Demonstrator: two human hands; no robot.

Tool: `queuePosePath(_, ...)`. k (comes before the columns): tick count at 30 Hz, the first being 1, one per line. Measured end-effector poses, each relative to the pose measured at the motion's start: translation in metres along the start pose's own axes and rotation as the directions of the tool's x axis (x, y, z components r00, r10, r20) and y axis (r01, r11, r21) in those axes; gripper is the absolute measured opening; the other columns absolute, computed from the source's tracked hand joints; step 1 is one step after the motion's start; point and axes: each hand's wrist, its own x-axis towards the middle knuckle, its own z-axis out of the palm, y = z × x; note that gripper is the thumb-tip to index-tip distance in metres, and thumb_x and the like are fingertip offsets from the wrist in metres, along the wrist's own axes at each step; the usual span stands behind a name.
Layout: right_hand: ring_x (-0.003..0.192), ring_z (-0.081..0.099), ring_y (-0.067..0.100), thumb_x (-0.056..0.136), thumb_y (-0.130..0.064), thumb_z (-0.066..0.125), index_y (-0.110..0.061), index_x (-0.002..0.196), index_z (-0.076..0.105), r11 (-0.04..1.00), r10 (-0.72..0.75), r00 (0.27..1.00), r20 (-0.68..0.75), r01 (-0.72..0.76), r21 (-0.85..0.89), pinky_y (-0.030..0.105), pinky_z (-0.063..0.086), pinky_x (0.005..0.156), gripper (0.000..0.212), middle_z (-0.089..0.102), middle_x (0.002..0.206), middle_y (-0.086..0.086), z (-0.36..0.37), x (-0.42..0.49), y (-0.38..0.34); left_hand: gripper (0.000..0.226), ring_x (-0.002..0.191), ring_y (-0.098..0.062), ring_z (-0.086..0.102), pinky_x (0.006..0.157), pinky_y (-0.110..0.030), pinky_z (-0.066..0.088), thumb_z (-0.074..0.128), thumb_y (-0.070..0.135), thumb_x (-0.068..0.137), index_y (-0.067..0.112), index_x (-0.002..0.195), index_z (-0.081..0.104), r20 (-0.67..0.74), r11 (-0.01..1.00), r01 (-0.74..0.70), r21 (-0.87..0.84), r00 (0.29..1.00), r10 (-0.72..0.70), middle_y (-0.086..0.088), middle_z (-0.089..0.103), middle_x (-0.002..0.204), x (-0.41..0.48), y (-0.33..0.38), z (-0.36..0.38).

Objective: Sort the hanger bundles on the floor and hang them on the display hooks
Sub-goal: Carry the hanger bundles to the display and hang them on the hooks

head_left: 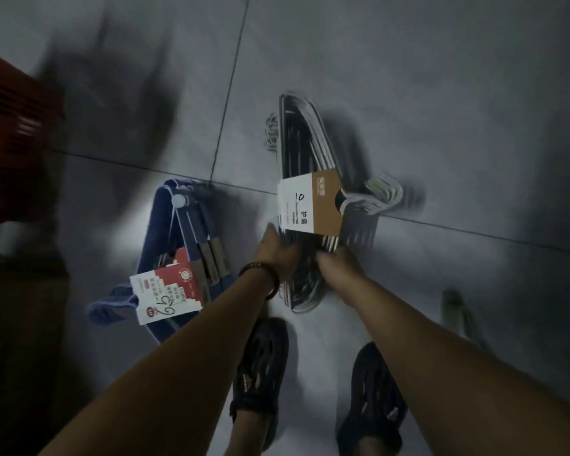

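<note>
A bundle of dark hangers [301, 139] with a white and brown paper sleeve [310, 205] lies on the grey tiled floor [408, 77], its pale hooks [384, 192] pointing right. Both hands reach down to its near end. My left hand [275, 248] holds the bundle's left edge just below the sleeve. My right hand [338, 261] grips the hangers beside it. To the left lies a blue hanger bundle [185, 232] with a red and white price tag [167, 294]; neither hand touches it.
My two dark shoes [260, 373] stand on the tiles just below the bundles. A red ribbed object [10, 126] sits at the left edge, with dark shadow around it. A pale blurred shape [458, 311] lies on the floor at the right.
</note>
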Motion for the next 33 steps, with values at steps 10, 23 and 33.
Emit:
queuePosePath(10, 0.116, 0.065, 0.033, 0.093, -0.054, 0.056, -0.019, 0.135, 0.063, 0.900, 0.114, 0.980, -0.162, -0.033, 0.435, 0.053, 0.051, 0.104, 0.056, 0.068, 0.132, 0.009, 0.028, 0.004, 0.005, 0.028, 0.084, -0.021, 0.073, 0.076, -0.042, 0.065, 0.062, 0.031, 0.085, 0.022, 0.110, 0.070, -0.058, 0.992, 0.024, 0.124, 0.998, -0.017, 0.000, 0.075, 0.096, 0.030, -0.021, 0.011)
queuePosePath(23, 0.103, 0.067, 0.031, 0.068, -0.040, 0.090, -0.021, 0.126, 0.066, 0.751, -0.046, 0.964, 0.262, -0.140, 0.645, 0.063, 0.054, 0.098, 0.066, 0.074, 0.107, 0.007, -0.091, -0.159, -0.006, 0.036, 0.109, -0.011, 0.064, 0.088, -0.033, 0.059, 0.049, 0.006, 0.097, 0.030, 0.125, 0.056, 0.065, 0.985, -0.169, -0.014, 0.983, 0.170, 0.007, 0.064, 0.121, -0.169, 0.048, -0.026)
queuePosePath(33, 0.105, 0.073, 0.029, 0.063, -0.038, 0.081, -0.011, 0.123, 0.074, 0.688, -0.197, 0.979, 0.056, 0.098, 0.719, 0.039, 0.055, 0.084, 0.066, 0.076, 0.119, 0.015, -0.229, -0.377, -0.101, 0.053, 0.131, -0.015, 0.055, 0.109, -0.043, 0.051, 0.051, 0.002, 0.097, 0.038, 0.135, 0.045, 0.166, 0.950, -0.310, 0.028, 0.939, 0.301, 0.007, 0.056, 0.142, -0.391, 0.199, -0.062)
